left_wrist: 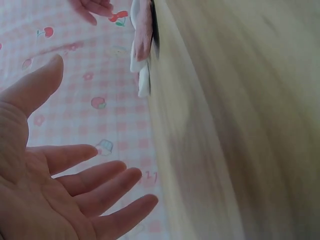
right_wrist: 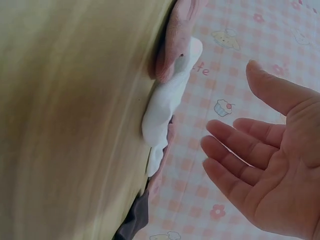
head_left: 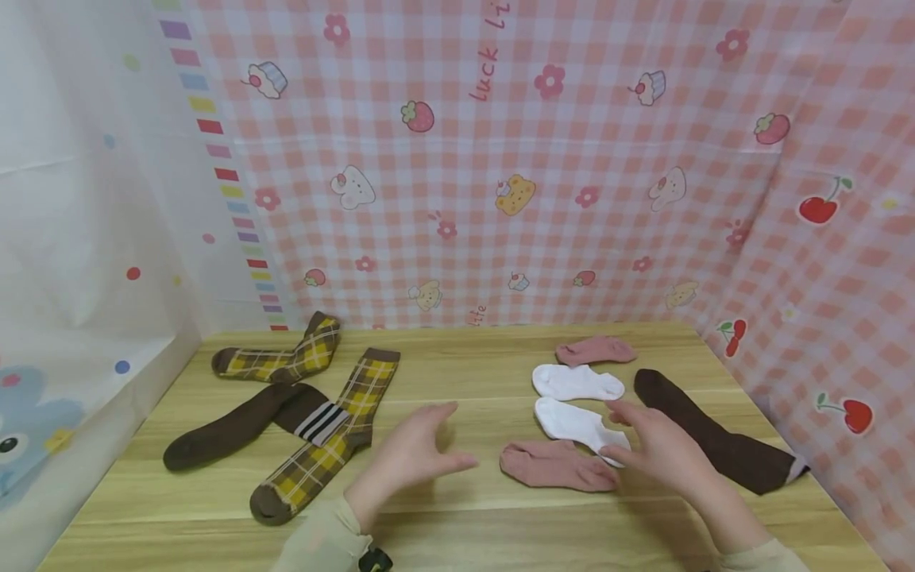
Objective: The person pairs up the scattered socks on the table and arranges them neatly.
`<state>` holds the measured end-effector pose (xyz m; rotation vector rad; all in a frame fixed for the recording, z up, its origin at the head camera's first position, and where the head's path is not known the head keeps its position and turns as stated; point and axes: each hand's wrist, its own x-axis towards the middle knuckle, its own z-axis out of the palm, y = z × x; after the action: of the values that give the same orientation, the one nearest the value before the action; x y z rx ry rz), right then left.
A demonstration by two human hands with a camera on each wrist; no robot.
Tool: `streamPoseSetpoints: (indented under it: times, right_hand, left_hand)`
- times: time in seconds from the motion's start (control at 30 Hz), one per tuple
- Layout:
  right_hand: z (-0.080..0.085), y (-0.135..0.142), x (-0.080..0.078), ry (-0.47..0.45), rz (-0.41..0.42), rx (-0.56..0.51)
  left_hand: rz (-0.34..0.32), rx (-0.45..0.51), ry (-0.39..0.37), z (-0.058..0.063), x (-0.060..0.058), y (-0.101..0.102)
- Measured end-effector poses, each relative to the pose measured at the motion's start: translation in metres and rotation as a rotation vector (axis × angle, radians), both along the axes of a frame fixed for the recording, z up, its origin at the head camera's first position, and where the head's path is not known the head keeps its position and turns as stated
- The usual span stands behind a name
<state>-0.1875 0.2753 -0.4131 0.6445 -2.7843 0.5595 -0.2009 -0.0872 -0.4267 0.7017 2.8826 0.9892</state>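
Observation:
My left hand [head_left: 411, 451] hovers over the middle of the table, fingers spread and holding nothing. It is nearest to a brown-and-yellow plaid sock [head_left: 368, 389]. In the left wrist view the left hand [left_wrist: 60, 185] shows its palm and loosely extended fingers. My right hand [head_left: 668, 449] hovers beside a white ankle sock [head_left: 572, 421], covering part of its end in the head view; the right wrist view shows the right hand [right_wrist: 270, 170] with nothing in it. A pink ankle sock [head_left: 546, 465] lies in front, with another white sock [head_left: 572, 383] and another pink sock [head_left: 596, 349] behind.
Right of the right hand lies a long dark brown sock [head_left: 715, 433]. At the left, a dark brown sock with a striped cuff [head_left: 229, 429] overlaps the front plaid sock; a second plaid sock [head_left: 272, 361] lies behind. Patterned cloth [head_left: 457, 159] walls the wooden table [head_left: 457, 365].

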Motion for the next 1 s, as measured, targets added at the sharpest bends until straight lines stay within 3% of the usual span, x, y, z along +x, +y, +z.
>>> streamPoseSetpoints:
  times: [0.3,0.67,0.77,1.0]
  right_hand:
    - [-0.012,0.005,0.006,-0.148,-0.011,-0.061]
    - [-0.022,0.008,0.010,-0.202,0.034,-0.088]
    - [-0.022,0.007,0.011,-0.223,0.015,-0.080]
    - [-0.022,0.003,0.012,-0.301,-0.063,-0.057]
  left_hand:
    - [-0.024,0.007,-0.018,-0.007,0.001,0.014]
    - [-0.090,0.060,-0.016,-0.013,0.001,0.033]
    - [-0.074,0.102,-0.046,-0.015,0.001,0.037]
    - [-0.042,0.264,-0.192,-0.017,-0.001,0.045]
